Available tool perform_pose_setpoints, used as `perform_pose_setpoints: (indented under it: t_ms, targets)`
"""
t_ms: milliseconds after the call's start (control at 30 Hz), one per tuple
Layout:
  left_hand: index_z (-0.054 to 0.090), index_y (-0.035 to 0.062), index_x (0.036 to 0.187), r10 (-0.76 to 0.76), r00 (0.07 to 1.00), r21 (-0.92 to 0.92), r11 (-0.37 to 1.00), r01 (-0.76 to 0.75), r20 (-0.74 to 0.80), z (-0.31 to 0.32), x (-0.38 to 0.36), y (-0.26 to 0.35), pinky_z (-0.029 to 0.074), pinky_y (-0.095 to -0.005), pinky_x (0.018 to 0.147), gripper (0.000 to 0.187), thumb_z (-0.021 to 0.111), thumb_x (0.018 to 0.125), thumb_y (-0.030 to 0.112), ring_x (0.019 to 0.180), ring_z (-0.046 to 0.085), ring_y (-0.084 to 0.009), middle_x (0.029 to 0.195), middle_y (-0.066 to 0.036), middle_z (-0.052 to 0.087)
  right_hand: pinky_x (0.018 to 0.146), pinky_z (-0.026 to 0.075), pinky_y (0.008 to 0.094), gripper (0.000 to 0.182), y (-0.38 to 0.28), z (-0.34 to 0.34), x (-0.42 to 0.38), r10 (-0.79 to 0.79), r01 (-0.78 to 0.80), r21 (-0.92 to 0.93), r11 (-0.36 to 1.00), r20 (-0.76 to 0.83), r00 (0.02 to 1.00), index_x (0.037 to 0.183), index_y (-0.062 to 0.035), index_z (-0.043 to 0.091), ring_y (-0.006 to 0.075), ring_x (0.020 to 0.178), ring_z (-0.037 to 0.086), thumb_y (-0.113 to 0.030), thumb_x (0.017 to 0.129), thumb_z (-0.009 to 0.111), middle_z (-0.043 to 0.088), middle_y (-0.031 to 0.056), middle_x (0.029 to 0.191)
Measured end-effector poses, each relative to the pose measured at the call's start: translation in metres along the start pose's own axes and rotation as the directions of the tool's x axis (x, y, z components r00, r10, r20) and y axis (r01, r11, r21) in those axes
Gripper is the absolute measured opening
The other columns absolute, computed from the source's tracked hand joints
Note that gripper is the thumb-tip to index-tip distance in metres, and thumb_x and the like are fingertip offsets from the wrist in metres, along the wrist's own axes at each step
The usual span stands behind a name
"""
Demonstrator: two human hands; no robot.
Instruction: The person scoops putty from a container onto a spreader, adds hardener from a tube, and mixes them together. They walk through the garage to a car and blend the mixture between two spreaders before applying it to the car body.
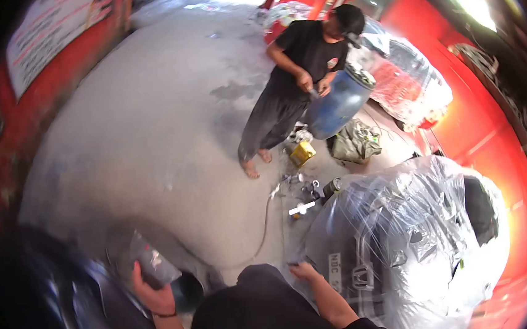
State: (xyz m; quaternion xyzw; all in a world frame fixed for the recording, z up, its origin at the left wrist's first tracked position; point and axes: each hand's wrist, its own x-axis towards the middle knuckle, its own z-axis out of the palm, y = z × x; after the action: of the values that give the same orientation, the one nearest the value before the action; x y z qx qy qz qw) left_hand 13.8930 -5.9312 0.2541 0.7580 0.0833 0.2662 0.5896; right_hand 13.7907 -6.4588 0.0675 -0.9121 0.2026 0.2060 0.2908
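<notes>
My left hand (153, 292) grips a dark grey, flat rectangular plate (160, 266) with a pale smear and small red specks on its face. It is held up at the lower left, beside a dark glossy car-like surface (94, 289). My right hand (303, 271) is closed, low in front of me, near the rear of a car (398, 228) wrapped in clear plastic. Something small and dark shows at its fingertips; I cannot make out what it is.
A person in black (305, 68) stands barefoot ahead, beside a blue barrel (339, 103). Near them are a yellow container (302, 153) and a dark green bag (356, 142). Loose tools (302, 208) and a hose (264, 226) lie on the floor. Another plastic-covered car (402, 79) stands farther back.
</notes>
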Motion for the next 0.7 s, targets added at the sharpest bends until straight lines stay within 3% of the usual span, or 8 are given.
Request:
perform_pose_setpoints:
  t_ms: [67,267,367,500,533,567,633,700]
  targets:
    - [0.046,-0.0059,0.148,0.085,0.996,-0.038,0.996,-0.085,0.006,0.041,0.068,-0.004,0.048,-0.041,0.112,0.062,0.073,0.092,-0.003,0.129,0.06,-0.0328,0.145,-0.02,0.057,0.085,0.057,0.0459,0.054,0.132,0.061,0.044,0.212,-0.193,-0.139,0.971,0.139,0.967,0.105,-0.0069,0.077,0.0339,0.098,0.074,-0.056,0.094,0.059,0.077,0.0176,0.101]
    - [0.061,0.0043,0.139,-0.416,0.905,-0.704,0.617,0.352,0.089,0.181,0.276,-0.029,0.052,-0.0384,0.099,0.045,0.061,0.104,0.033,0.12,0.063,-0.0211,0.137,-0.007,0.064,0.09,0.055,0.045,0.046,0.042,0.022,0.083,0.578,-0.626,0.026,0.78,0.353,0.736,0.119,-0.0085,0.073,0.034,0.108,0.071,-0.047,0.097,0.06,0.074,0.0187,0.114]
    - [0.06,0.0032,0.137,-0.485,0.869,-0.795,0.488,0.36,0.095,0.242,0.383,-0.047,0.053,-0.0374,0.099,0.044,0.06,0.105,0.034,0.119,0.063,-0.0221,0.137,-0.009,0.064,0.092,0.055,0.0445,0.044,-0.004,0.011,0.193,0.445,-0.489,0.024,0.872,0.379,0.811,0.126,-0.0093,0.071,0.0341,0.112,0.07,-0.043,0.099,0.061,0.072,0.0192,0.121]
    - [0.065,0.0071,0.13,-0.523,0.832,-0.869,0.306,0.389,0.188,0.357,0.535,-0.079,0.052,-0.0368,0.098,0.038,0.061,0.104,0.034,0.114,0.065,-0.0204,0.126,-0.005,0.069,0.096,0.054,0.0438,0.043,-0.081,-0.028,0.399,-0.142,0.119,0.111,0.987,0.238,0.961,0.136,-0.0104,0.068,0.0341,0.119,0.068,-0.036,0.101,0.061,0.069,0.0199,0.129]
    - [0.066,0.0075,0.13,-0.538,0.819,-0.871,0.285,0.399,0.199,0.372,0.564,-0.093,0.052,-0.0369,0.098,0.037,0.061,0.104,0.034,0.114,0.065,-0.0202,0.124,-0.005,0.07,0.076,0.059,0.0456,0.064,-0.108,-0.025,0.518,0.394,-0.438,-0.072,0.896,0.58,0.712,0.107,-0.006,0.079,0.0279,0.088,0.076,-0.065,0.087,0.066,0.078,0.0158,0.095]
    - [0.065,0.0076,0.131,-0.53,0.827,-0.86,0.316,0.4,0.19,0.403,0.592,-0.075,0.053,-0.0367,0.096,0.037,0.06,0.105,0.033,0.112,0.066,-0.0202,0.125,-0.005,0.07,0.102,0.053,0.0473,0.055,-0.215,-0.099,0.558,0.407,-0.46,0.0,0.888,0.467,0.785,0.137,-0.0121,0.067,0.039,0.124,0.065,-0.044,0.093,0.059,0.068,0.0207,0.134]
    - [0.065,0.0075,0.131,-0.526,0.831,-0.855,0.333,0.398,0.182,0.452,0.659,-0.069,0.053,-0.0368,0.096,0.037,0.059,0.105,0.033,0.112,0.066,-0.0198,0.125,-0.005,0.07,0.086,0.056,0.0501,0.065,-0.29,-0.13,0.69,-0.017,0.014,0.018,1.0,0.16,0.987,0.112,-0.0004,0.074,0.0434,0.1,0.072,-0.06,0.092,0.057,0.074,0.0275,0.103]
    - [0.064,0.0074,0.132,-0.53,0.827,-0.852,0.332,0.405,0.187,0.505,0.723,-0.085,0.054,-0.0369,0.096,0.037,0.058,0.105,0.032,0.112,0.066,-0.0196,0.125,-0.005,0.07,0.092,0.053,0.0506,0.06,-0.364,-0.16,0.811,-0.115,0.114,0.015,0.993,0.072,0.991,0.117,-0.0001,0.071,0.0447,0.108,0.069,-0.054,0.095,0.056,0.073,0.0279,0.11]
